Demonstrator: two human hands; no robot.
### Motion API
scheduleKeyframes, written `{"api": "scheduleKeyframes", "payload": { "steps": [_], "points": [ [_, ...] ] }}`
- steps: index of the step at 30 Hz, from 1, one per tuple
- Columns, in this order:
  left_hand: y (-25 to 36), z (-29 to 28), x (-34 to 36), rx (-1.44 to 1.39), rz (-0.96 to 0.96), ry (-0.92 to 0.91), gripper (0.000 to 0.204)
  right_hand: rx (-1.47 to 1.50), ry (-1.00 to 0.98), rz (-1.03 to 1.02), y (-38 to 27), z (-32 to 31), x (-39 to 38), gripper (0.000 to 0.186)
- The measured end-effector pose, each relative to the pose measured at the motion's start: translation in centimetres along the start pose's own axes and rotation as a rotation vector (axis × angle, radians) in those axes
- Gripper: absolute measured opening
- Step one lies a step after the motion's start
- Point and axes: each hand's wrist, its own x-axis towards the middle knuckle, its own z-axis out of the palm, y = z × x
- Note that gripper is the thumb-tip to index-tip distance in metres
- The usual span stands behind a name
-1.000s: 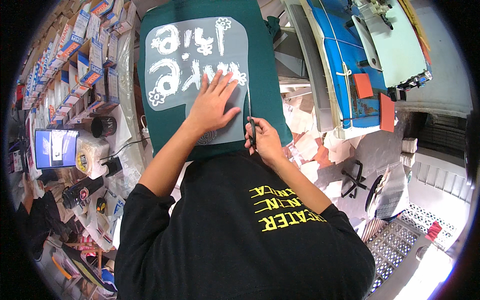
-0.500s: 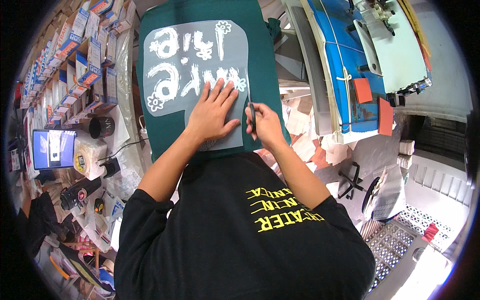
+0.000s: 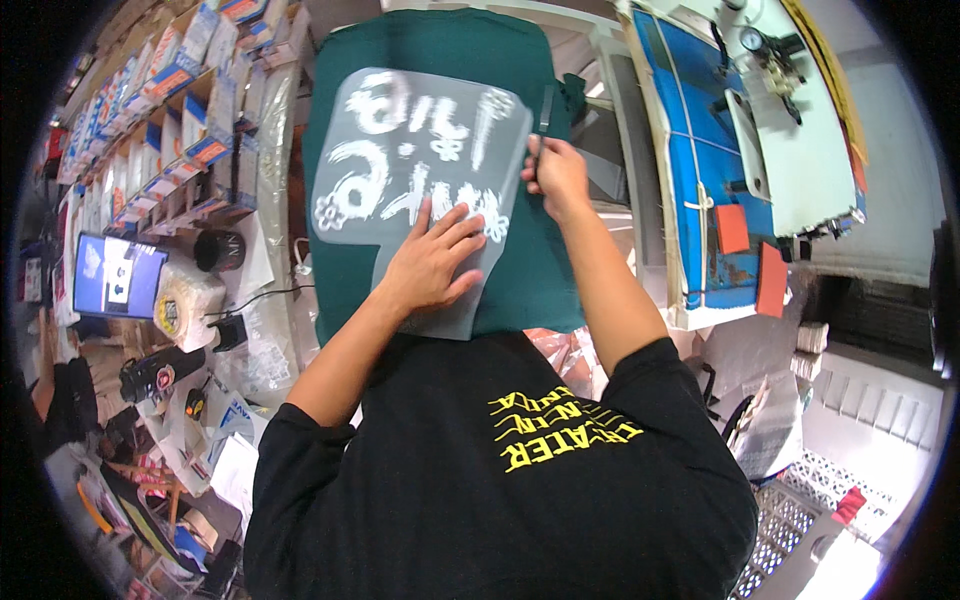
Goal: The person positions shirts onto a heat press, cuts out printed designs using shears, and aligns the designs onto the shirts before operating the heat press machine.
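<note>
My left hand (image 3: 430, 262) lies with fingers spread on a translucent grey sheet (image 3: 360, 120) printed with white brush lettering and flowers. The sheet rests on a dark green cloth (image 3: 430, 40) stretched over a board in front of me. My right hand (image 3: 558, 175) grips dark-handled scissors (image 3: 543, 120) at the sheet's right edge, blades pointing away from me; whether they are apart is too blurred to tell.
Cardboard boxes (image 3: 180, 130) line the left, above a laptop (image 3: 118, 272), a black mug (image 3: 218, 249) and a plastic-wrapped bundle (image 3: 188, 300). A blue-topped machine (image 3: 675, 130) with orange pads (image 3: 732, 227) stands right. A co-worker's arm (image 3: 45, 390) shows at far left.
My right hand and the scissors have moved up along the sheet's right edge. The sheet looks slightly rotated, its top toward the right, and my left hand remains pressed on it.
</note>
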Motion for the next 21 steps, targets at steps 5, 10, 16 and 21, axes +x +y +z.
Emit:
{"api": "scheduleKeyframes", "payload": {
  "steps": [5,10,16,21],
  "points": [
    [-2.7,-2.9,-0.3,0.139,-0.429,0.18,0.025,-0.189,0.09,-0.118,1.6,-4.1,-4.7,0.04],
    [-5.9,-2.5,1.4,0.389,-0.529,0.333,0.061,-0.151,-0.109,-0.051,4.5,-6.2,-9.7,0.035],
    [-12.7,-5.1,3.7,0.388,-0.325,0.217,0.057,-0.067,-0.129,0.098,7.0,-10.5,-14.8,0.036],
    [-13.2,-4.4,5.1,0.337,-0.188,0.298,0.044,-0.101,-0.297,0.072,9.8,-10.8,-19.3,0.034]
  ]
}}
